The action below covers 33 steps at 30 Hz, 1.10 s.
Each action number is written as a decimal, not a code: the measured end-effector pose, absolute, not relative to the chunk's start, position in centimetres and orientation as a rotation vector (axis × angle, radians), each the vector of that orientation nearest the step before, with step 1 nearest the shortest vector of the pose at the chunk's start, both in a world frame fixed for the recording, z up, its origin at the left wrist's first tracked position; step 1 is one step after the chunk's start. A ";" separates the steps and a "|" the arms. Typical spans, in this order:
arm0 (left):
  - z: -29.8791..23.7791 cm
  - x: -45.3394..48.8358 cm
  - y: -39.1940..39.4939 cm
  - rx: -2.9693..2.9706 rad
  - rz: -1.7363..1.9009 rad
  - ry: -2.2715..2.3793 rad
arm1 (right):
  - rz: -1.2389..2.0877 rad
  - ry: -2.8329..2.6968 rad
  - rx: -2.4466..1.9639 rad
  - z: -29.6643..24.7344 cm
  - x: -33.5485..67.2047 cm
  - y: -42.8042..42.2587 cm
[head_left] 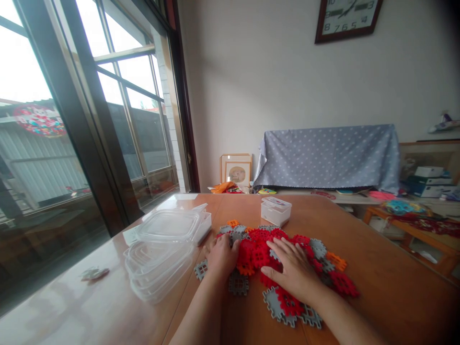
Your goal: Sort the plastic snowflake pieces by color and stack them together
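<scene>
A loose pile of interlocking toothed plastic building pieces lies in front of me, with red pieces (259, 255), grey pieces (238, 283) and orange pieces (336, 261) overlapping each other. My left hand (220, 255) rests at the pile's left side, its fingers apart over grey and red pieces, with the fingertips partly hidden. Over the right half, my right hand (293, 268) lies palm down with fingers spread, touching red and grey pieces. Neither hand grips a piece that I can see.
Stacked clear plastic containers (158, 268) stand left of the pile on the wooden table (381, 292). A small white box (275, 212) sits behind the pile. At far left lies a small packet (94, 273). A cloth-covered object (330, 158) stands against the wall.
</scene>
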<state>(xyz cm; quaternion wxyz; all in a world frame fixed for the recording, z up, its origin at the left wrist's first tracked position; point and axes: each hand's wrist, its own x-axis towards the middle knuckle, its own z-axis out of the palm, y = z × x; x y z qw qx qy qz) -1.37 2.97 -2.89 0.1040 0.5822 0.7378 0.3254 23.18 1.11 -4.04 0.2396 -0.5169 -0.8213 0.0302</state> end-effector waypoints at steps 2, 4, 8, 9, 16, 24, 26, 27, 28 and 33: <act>-2.9 -1.1 3.1 1.754 0.931 2.169 | 0.113 -2.276 -1.434 -4.0 23.1 1.1; -2.8 -0.9 3.2 1.793 0.908 2.172 | 0.145 -2.295 -1.457 -3.9 23.0 1.0; -2.8 -0.4 3.3 1.833 0.921 2.099 | 0.184 -2.314 -1.481 -3.7 22.7 0.9; -2.7 -0.3 3.3 1.839 0.920 2.071 | 0.189 -2.316 -1.481 -3.7 22.7 0.9; -2.5 -0.2 3.1 1.877 0.881 1.980 | 0.215 -2.328 -1.481 -3.4 22.6 0.8; -2.3 -0.1 3.6 1.891 1.167 1.883 | 0.232 -2.326 -1.497 -3.1 22.6 0.6; -2.3 -0.3 3.7 1.845 1.281 1.839 | 0.236 -2.330 -1.503 -3.0 22.6 0.5; -2.2 -0.3 3.8 1.829 1.327 1.819 | 0.239 -2.332 -1.504 -3.0 22.6 0.5; -2.1 -0.4 3.7 1.819 1.365 1.795 | 0.241 -2.334 -1.504 -2.9 22.7 0.5; -1.2 0.1 3.0 1.774 1.504 1.521 | 0.237 -2.338 -1.489 -3.1 22.7 0.5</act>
